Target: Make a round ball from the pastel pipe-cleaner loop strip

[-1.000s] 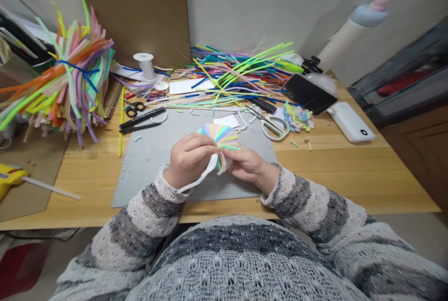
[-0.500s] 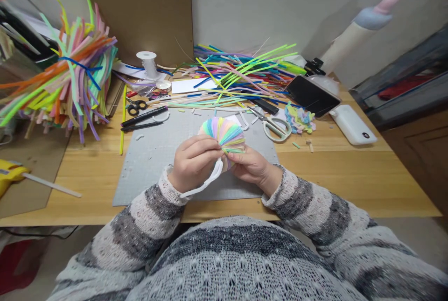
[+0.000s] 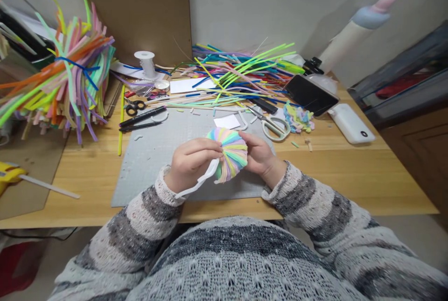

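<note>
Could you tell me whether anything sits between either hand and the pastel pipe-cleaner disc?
Nothing visible does. The right hand grips the pastel pipe-cleaner disc on its right side; the left hand pinches its left edge along with a white pipe cleaner, above the grey cutting mat.

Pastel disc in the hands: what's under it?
Grey cutting mat lies under the pastel disc, held by the left hand and right hand. A white pipe cleaner trails from the left hand below it. The mat patch right beneath and the disc's underside are covered.

R fingers (image 3: 250, 139) behind pom-pom (image 3: 231, 152), glue gun (image 3: 10, 174) cropped
</note>
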A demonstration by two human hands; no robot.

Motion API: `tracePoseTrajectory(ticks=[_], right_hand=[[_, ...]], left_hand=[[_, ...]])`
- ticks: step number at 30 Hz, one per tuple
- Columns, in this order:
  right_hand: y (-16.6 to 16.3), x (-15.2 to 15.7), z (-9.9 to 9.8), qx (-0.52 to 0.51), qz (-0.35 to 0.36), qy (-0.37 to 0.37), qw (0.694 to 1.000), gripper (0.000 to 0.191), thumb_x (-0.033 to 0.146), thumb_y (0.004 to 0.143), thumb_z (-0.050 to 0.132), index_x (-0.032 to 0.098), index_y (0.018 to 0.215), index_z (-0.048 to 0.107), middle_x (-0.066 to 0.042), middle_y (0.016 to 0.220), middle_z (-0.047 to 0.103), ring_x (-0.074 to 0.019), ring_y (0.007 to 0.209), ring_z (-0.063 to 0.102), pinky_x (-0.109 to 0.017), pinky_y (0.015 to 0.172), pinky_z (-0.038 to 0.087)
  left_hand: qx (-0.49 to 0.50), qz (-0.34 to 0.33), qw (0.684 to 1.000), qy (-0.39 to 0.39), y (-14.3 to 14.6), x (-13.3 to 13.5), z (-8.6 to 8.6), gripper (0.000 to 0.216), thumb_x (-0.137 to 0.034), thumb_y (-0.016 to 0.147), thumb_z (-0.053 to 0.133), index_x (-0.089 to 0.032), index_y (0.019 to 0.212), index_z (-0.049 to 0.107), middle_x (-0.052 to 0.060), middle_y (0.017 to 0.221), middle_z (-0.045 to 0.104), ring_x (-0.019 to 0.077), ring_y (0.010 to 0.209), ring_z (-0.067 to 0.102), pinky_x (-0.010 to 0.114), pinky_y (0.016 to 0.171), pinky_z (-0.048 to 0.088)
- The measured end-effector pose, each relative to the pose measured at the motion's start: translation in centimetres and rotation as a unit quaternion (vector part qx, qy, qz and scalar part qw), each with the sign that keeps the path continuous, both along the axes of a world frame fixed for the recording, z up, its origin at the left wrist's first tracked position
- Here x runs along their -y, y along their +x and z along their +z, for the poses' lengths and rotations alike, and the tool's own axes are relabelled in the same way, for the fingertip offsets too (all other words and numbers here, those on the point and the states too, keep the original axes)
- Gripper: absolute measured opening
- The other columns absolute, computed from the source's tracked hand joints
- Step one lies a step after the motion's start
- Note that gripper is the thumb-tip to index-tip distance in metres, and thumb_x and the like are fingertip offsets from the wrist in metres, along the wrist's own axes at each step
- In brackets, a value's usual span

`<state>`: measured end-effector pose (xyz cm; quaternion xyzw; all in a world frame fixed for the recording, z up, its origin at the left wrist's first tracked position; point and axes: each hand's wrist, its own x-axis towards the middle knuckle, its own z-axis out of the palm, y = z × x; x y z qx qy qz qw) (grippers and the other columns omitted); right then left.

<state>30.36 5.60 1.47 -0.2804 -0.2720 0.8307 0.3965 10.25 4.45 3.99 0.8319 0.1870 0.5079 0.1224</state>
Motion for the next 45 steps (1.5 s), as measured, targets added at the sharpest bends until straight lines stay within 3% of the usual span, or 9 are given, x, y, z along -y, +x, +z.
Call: tracePoseTrajectory(ticks=[5,10,15,21,26,31,40,45], right_hand=[[-0.3,0.0,0.0,0.006,0.010,0.022,1.000,0.029,0.045,0.084,0.058,0.018,0.095,0.062,-0.007,0.088,0.070,-0.0239,0.093,0.065,-0.040,0.086,0.054],[-0.8,0.1,-0.2,0.018,0.000,0.043,0.999,0.052,0.067,0.085,0.049,0.019,0.100,0.062,-0.006,0.084,0.068,-0.0220,0.080,0.064,-0.035,0.068,0.054],[-1.0,1.3,-0.5,0.030,0.058,0.095,0.993,0.047,0.063,0.075,0.069,0.019,0.091,0.062,-0.001,0.070,0.060,-0.0131,0.057,0.055,-0.024,0.046,0.043],[-1.6,1.9,-0.4,0.070,0.069,0.117,0.988,0.030,0.038,0.072,0.079,0.016,0.084,0.063,0.000,0.069,0.060,-0.0091,0.056,0.052,-0.019,0.046,0.043],[-1.8,1.7,-0.2,0.035,0.058,0.087,0.994,0.033,0.037,0.068,0.081,0.017,0.085,0.061,0.003,0.066,0.059,-0.0079,0.053,0.051,-0.017,0.043,0.042],[-1.8,1.6,0.0,0.063,0.071,0.082,0.992,0.031,0.038,0.068,0.080,0.016,0.079,0.061,0.002,0.065,0.061,-0.0081,0.052,0.056,-0.015,0.038,0.037],[-1.9,1.3,-0.6,0.057,0.065,0.132,0.987,0.025,0.032,0.075,0.077,0.015,0.076,0.059,0.005,0.060,0.057,-0.0036,0.045,0.044,-0.016,0.041,0.036],[-2.0,1.8,-0.6,0.109,0.033,0.174,0.978,0.023,0.033,0.079,0.073,0.018,0.089,0.058,0.003,0.068,0.061,-0.0090,0.057,0.055,-0.020,0.051,0.046]], left_hand=[[0.011,-0.002,0.999,-0.036,-0.2,0.2,-0.3,0.016,-0.006,0.086,0.061,-0.019,0.093,0.069,0.007,0.094,0.074,0.0162,0.093,0.070,0.030,0.083,0.058],[0.031,0.067,0.996,-0.052,-0.1,0.3,-0.2,0.014,-0.006,0.084,0.063,-0.018,0.088,0.070,0.007,0.090,0.073,0.0159,0.087,0.069,0.031,0.079,0.057],[0.048,0.153,0.984,-0.073,0.1,0.1,0.2,0.006,-0.013,0.082,0.068,-0.018,0.080,0.070,0.004,0.083,0.071,0.0144,0.079,0.067,0.029,0.074,0.056],[0.018,0.145,0.987,-0.062,0.2,-0.1,-0.2,0.006,-0.012,0.082,0.068,-0.017,0.079,0.069,0.004,0.081,0.071,0.0143,0.078,0.066,0.028,0.072,0.054],[0.014,0.149,0.985,-0.090,0.2,-0.1,-0.8,0.004,-0.014,0.081,0.069,-0.017,0.078,0.068,0.004,0.081,0.070,0.0145,0.076,0.065,0.028,0.072,0.054],[0.002,0.167,0.979,-0.113,0.4,0.0,-0.7,0.007,-0.017,0.082,0.067,-0.017,0.076,0.068,0.004,0.080,0.070,0.0147,0.075,0.065,0.028,0.071,0.053],[0.007,0.192,0.965,-0.181,0.6,-0.2,-0.6,0.014,-0.019,0.082,0.066,-0.018,0.068,0.065,0.001,0.072,0.067,0.0132,0.067,0.062,0.026,0.065,0.048],[-0.008,0.219,0.966,-0.140,0.4,-0.2,-0.5,0.014,-0.018,0.082,0.067,-0.017,0.069,0.063,0.003,0.072,0.063,0.0149,0.068,0.059,0.027,0.064,0.046]])
